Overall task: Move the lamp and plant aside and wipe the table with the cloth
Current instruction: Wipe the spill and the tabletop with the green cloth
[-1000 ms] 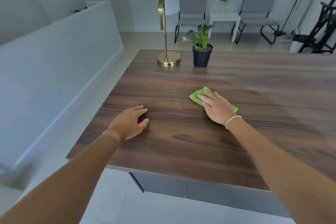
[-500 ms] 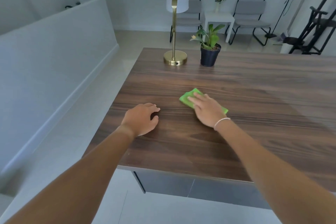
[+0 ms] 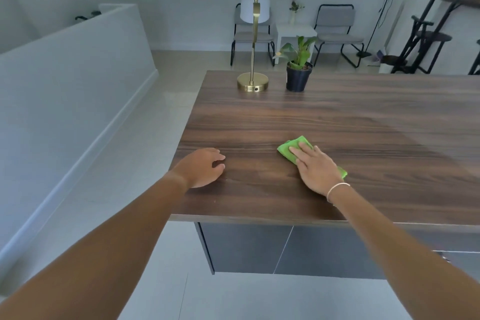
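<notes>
Item: left hand (image 3: 201, 167), nearest the table's front edge, lying palm down on the bare wood with fingers loosely curled, gripping nothing, apparently bracing. Item: right hand (image 3: 315, 167), slightly farther in and to the right, pressing flat with fingers spread on the cloth (image 3: 288, 149), pinning it under the palm rather than clutching it. Item: cloth, green and folded, lying flat on the table (image 3: 363, 125) in the near-middle of the top; its long axis is running diagonally from the far left corner peeking out past the fingertips to the near right corner showing beside the wrist. Step in hand, as judged: wiping the near portion of the top. Doing it well is likely meaning keeping the palm flat and the pressure even so the cloth is not bunching, working in overlapping strokes along the wood grain, and carrying crumbs toward one edge. Item: lamp (image 3: 253, 82), brass, standing upright at the far edge, its stem vertical and white shade up top. Item: plant (image 3: 298, 70), in a dark pot just beside the lamp on the right, upright, leaves reaching up. Both are sitting well apart from the cloth, so the middle stretch is lying open for wiping
</notes>
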Available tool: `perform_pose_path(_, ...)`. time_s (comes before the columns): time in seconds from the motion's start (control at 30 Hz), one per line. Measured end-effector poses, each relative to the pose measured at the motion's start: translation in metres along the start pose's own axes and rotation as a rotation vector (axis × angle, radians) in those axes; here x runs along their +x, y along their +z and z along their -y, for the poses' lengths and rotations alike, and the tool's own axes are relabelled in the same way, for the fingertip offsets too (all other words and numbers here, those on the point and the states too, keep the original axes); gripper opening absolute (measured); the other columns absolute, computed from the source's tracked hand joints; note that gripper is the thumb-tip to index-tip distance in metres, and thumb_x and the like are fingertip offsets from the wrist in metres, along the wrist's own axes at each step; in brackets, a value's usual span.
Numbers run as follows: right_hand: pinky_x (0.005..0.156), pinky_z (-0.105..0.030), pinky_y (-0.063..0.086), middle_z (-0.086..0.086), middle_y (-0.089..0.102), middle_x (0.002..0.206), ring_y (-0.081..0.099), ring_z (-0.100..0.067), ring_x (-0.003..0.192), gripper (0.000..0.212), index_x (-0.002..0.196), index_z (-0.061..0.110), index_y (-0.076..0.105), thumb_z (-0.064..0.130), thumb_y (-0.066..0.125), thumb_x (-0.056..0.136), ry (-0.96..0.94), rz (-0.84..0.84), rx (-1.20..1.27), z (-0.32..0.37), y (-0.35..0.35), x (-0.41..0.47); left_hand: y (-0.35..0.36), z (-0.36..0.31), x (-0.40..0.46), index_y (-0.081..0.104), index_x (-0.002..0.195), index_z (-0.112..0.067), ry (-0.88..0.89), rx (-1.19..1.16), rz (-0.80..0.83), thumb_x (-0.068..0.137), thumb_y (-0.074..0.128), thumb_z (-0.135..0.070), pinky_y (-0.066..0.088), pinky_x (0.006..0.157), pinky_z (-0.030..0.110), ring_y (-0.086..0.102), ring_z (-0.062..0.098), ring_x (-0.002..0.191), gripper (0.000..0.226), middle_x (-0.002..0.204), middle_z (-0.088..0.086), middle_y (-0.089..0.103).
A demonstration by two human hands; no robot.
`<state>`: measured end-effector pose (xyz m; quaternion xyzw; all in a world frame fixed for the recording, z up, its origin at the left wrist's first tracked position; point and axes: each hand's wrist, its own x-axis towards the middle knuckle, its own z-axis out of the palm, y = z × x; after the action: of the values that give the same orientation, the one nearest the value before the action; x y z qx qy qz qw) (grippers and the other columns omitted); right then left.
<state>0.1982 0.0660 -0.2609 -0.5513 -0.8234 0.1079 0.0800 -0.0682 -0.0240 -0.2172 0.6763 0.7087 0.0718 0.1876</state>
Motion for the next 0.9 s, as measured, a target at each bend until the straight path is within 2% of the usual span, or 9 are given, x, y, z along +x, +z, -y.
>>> perform_pose_path(0.13,0.117,-0.036,0.009,0.001,0.013,0.159,0.013,-0.029,0.145,0.046,0.146,0.027,0.023,0.025,0.024,0.100,-0.092,0.053,0.013,0.070,0.012,-0.030,-0.001,-0.003,-0.006,0.046,0.135,-0.020,0.011,-0.005,-0.013,0.094,0.040,-0.033,0.024,0.112,0.030,0.033,0.017,0.138,0.044,0.148,0.001,0.041)
perform_pose_path(0.23,0.114,-0.022,0.005,0.000,0.016,0.158,0.011,-0.015,0.146,0.046,0.146,0.021,0.026,0.023,0.028,0.100,-0.031,0.137,0.370,0.060,-0.013,-0.030,-0.004,-0.010,-0.010,0.048,0.135,-0.018,0.023,-0.038,-0.053,0.094,0.041,-0.031,0.025,0.110,0.027,0.037,0.017,0.136,0.043,0.146,0.001,0.044)
perform_pose_path(0.3,0.116,-0.026,0.007,0.001,0.018,0.157,0.013,-0.012,0.146,0.046,0.144,0.023,0.029,0.025,0.031,0.099,0.027,0.074,0.451,0.035,-0.029,-0.025,-0.004,-0.023,-0.010,0.049,0.134,-0.016,0.057,-0.069,-0.096,0.093,0.043,-0.028,0.026,0.109,0.027,0.039,0.017,0.134,0.043,0.144,0.002,0.046)
perform_pose_path(0.43,0.119,-0.038,0.009,0.001,0.015,0.158,0.011,-0.023,0.146,0.046,0.145,0.026,0.026,0.025,0.028,0.099,0.097,0.161,0.164,-0.008,-0.037,-0.022,0.008,-0.068,-0.004,0.049,0.134,-0.014,0.147,-0.086,-0.100,0.093,0.044,-0.028,0.033,0.107,0.029,0.043,0.020,0.131,0.043,0.143,0.004,0.047)
perform_pose_path(0.53,0.119,-0.040,0.012,0.002,0.014,0.158,0.011,-0.025,0.146,0.047,0.146,0.027,0.023,0.027,0.027,0.100,0.060,0.186,0.017,-0.022,-0.029,-0.023,0.025,-0.105,0.005,0.044,0.137,-0.014,0.157,-0.053,-0.044,0.093,0.042,-0.031,0.030,0.108,0.031,0.037,0.022,0.136,0.047,0.148,0.006,0.040)
perform_pose_path(0.67,0.118,-0.039,0.013,0.003,0.016,0.158,0.013,-0.025,0.145,0.046,0.146,0.028,0.023,0.031,0.025,0.100,0.011,0.128,-0.012,-0.029,-0.019,-0.025,0.056,-0.138,0.018,0.021,0.146,-0.011,0.043,0.126,0.045,0.090,0.037,-0.052,0.012,0.117,0.038,0.012,0.028,0.145,0.071,0.157,0.012,0.018)
perform_pose_path(0.77,0.118,-0.038,0.013,0.003,0.018,0.157,0.015,-0.025,0.145,0.046,0.145,0.028,0.025,0.031,0.026,0.099,-0.006,0.082,-0.014,-0.032,-0.015,-0.025,0.069,-0.139,0.021,0.012,0.148,-0.013,0.012,0.209,0.016,0.088,0.031,-0.062,0.008,0.118,0.039,0.007,0.029,0.146,0.080,0.158,0.011,0.012)
perform_pose_path(0.9,0.117,-0.038,0.013,0.001,0.021,0.157,0.017,-0.026,0.145,0.045,0.144,0.026,0.028,0.030,0.027,0.099,-0.029,0.056,0.008,-0.034,-0.014,-0.026,0.064,-0.114,0.013,0.008,0.149,-0.015,-0.017,0.215,-0.004,0.088,0.028,-0.062,0.007,0.119,0.039,0.004,0.027,0.147,0.080,0.159,0.009,0.008)
